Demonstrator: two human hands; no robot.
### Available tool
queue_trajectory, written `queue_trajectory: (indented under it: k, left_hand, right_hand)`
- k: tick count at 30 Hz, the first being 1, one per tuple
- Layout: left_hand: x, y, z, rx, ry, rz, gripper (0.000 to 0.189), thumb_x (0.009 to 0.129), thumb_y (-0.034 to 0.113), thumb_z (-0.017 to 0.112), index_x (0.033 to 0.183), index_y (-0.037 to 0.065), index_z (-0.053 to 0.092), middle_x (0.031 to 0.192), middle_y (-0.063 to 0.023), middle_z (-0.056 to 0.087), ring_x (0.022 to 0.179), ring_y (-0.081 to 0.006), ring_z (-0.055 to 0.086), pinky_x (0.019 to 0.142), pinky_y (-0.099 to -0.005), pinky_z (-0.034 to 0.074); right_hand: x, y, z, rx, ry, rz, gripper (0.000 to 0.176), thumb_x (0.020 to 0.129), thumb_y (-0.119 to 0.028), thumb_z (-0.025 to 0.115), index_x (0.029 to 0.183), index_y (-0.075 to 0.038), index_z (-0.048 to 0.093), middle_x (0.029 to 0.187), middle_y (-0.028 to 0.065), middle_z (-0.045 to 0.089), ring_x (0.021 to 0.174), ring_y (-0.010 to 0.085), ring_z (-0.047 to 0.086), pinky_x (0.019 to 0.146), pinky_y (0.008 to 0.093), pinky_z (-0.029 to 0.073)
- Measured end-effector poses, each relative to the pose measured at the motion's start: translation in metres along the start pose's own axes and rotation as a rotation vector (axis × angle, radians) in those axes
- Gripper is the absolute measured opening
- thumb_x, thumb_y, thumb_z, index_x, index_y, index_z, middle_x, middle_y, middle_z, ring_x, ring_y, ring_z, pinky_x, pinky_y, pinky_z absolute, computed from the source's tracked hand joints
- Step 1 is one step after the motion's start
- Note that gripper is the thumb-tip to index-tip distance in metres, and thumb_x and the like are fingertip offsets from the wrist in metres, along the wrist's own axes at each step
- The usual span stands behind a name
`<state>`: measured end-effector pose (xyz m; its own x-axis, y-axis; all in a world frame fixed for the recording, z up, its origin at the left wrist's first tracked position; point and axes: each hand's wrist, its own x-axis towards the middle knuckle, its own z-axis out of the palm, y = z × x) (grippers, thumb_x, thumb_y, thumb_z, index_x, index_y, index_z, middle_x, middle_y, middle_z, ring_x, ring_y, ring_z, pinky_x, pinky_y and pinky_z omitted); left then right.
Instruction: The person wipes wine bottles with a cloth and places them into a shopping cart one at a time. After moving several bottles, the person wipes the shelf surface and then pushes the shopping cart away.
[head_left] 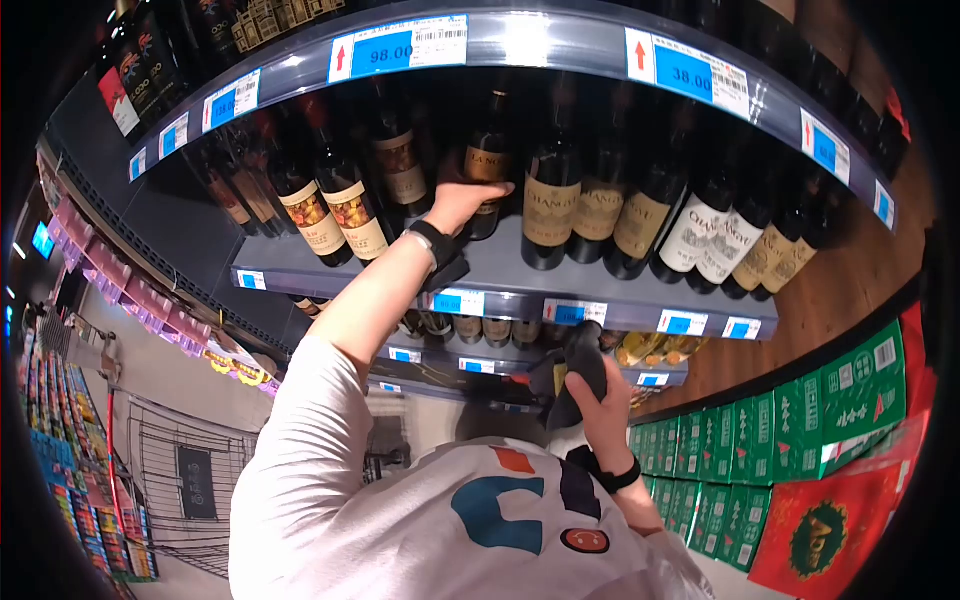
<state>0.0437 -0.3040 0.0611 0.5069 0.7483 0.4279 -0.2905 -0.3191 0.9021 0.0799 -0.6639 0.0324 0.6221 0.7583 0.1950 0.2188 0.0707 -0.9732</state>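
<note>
On the middle shelf, my left hand [466, 205] is wrapped round a dark wine bottle [487, 160] with a brown and gold label, which stands upright behind the shelf's front edge. Lower and to the right, my right hand [600, 400] grips a dark object [582, 375], perhaps a bottle; its outline is too dark to make out fully. Two bottles with cream labels [352, 220] stand left of my left hand. Just right of it is a bottle with a tan label [550, 215].
More bottles with white labels [700, 240] line the shelf to the right. Price tags run along the upper shelf edge [560, 45]. Green boxes [790, 430] and a red box [825, 530] are stacked at lower right. A wire shopping cart [190, 480] stands at lower left.
</note>
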Motion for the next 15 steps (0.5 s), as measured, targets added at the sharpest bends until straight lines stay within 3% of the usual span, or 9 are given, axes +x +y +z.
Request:
queue_trajectory:
  k: [4, 7, 8, 11, 12, 13, 15]
  left_hand:
    - [0.047, -0.033, 0.007, 0.012, 0.129, -0.144, 0.068, 0.057, 0.003, 0.086, 0.114, 0.003, 0.049, 0.103, -0.0097, 0.061, 0.088, -0.0219, 0.063, 0.077, -0.0371, 0.056]
    - [0.068, -0.053, 0.011, -0.266, 0.063, -0.024, 0.066, 0.058, 0.0, 0.084, 0.114, 0.004, 0.05, 0.099, -0.0086, 0.063, 0.086, -0.0216, 0.063, 0.074, -0.0368, 0.057]
    - [0.074, -0.058, 0.014, -0.261, 0.108, 0.084, 0.057, 0.061, 0.001, 0.083, 0.111, 0.005, 0.056, 0.096, -0.0074, 0.064, 0.084, -0.0199, 0.064, 0.071, -0.0351, 0.057]
    - [0.1, -0.075, 0.012, -0.268, -0.028, 0.16, 0.049, 0.062, 0.001, 0.083, 0.106, 0.006, 0.062, 0.097, -0.0073, 0.064, 0.085, -0.0181, 0.064, 0.068, -0.0322, 0.055]
    - [0.104, -0.075, 0.008, -0.066, -0.097, 0.156, 0.038, 0.071, 0.015, 0.08, 0.104, 0.007, 0.065, 0.097, -0.0052, 0.064, 0.084, -0.0181, 0.063, 0.068, -0.0328, 0.052]
    - [0.11, -0.079, -0.001, 0.403, -0.119, 0.327, 0.039, 0.075, 0.014, 0.075, 0.111, 0.006, 0.062, 0.104, -0.0068, 0.063, 0.089, -0.0184, 0.062, 0.073, -0.0318, 0.051]
    - [0.114, -0.08, -0.01, 0.623, -0.149, 0.345, 0.038, 0.075, 0.017, 0.075, 0.109, 0.005, 0.062, 0.104, -0.0082, 0.063, 0.089, -0.0189, 0.063, 0.073, -0.0321, 0.051]
  right_hand:
    - [-0.005, 0.004, -0.016, -0.023, 0.069, -0.023, 0.028, 0.082, -0.012, 0.071, 0.104, 0.0, 0.059, 0.087, 0.0063, 0.063, 0.08, 0.0126, 0.057, 0.073, 0.0263, 0.046]
    - [-0.01, 0.007, -0.032, -0.093, 0.116, 0.025, 0.026, 0.082, -0.01, 0.07, 0.103, 0.0, 0.059, 0.089, 0.0058, 0.063, 0.082, 0.0126, 0.056, 0.075, 0.0262, 0.045]
    - [-0.014, 0.008, -0.038, -0.119, 0.128, 0.06, 0.026, 0.082, -0.009, 0.07, 0.103, 0.0, 0.06, 0.089, 0.0056, 0.062, 0.082, 0.0126, 0.056, 0.076, 0.0261, 0.045]
    - [-0.018, 0.016, -0.05, -0.184, 0.193, 0.053, 0.024, 0.081, -0.003, 0.068, 0.103, 0.0, 0.06, 0.087, 0.0046, 0.062, 0.079, 0.0121, 0.056, 0.073, 0.0257, 0.045]
    - [-0.019, 0.017, -0.053, -0.163, 0.198, 0.067, 0.024, 0.081, -0.003, 0.068, 0.103, 0.0, 0.06, 0.086, 0.0043, 0.062, 0.079, 0.0116, 0.055, 0.073, 0.0255, 0.045]
    - [-0.02, 0.019, -0.055, -0.141, 0.207, 0.086, 0.023, 0.081, -0.003, 0.067, 0.103, 0.0, 0.06, 0.086, 0.004, 0.062, 0.079, 0.0112, 0.055, 0.072, 0.0252, 0.045]
    - [-0.025, 0.021, -0.058, -0.142, 0.232, 0.109, 0.023, 0.082, -0.003, 0.067, 0.103, 0.0, 0.06, 0.086, 0.0033, 0.062, 0.078, 0.0102, 0.055, 0.072, 0.0247, 0.045]
